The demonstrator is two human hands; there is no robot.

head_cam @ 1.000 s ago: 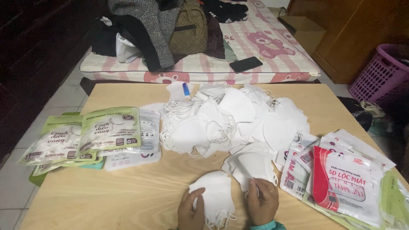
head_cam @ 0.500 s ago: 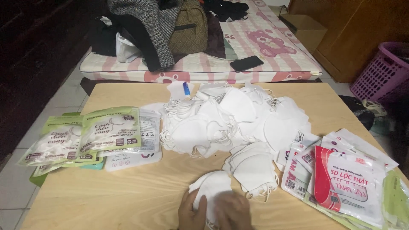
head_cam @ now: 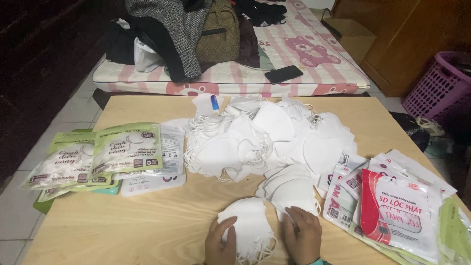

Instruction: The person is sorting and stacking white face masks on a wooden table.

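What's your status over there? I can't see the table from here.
Left hand on small stack of white masks. Right hand on next stack. Big mask pile behind, packets alongside; nothing blocking.

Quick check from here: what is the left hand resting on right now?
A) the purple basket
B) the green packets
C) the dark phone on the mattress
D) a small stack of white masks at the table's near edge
D: the left hand lies on the small stack of white masks at the table's near edge, with the right hand beside it.
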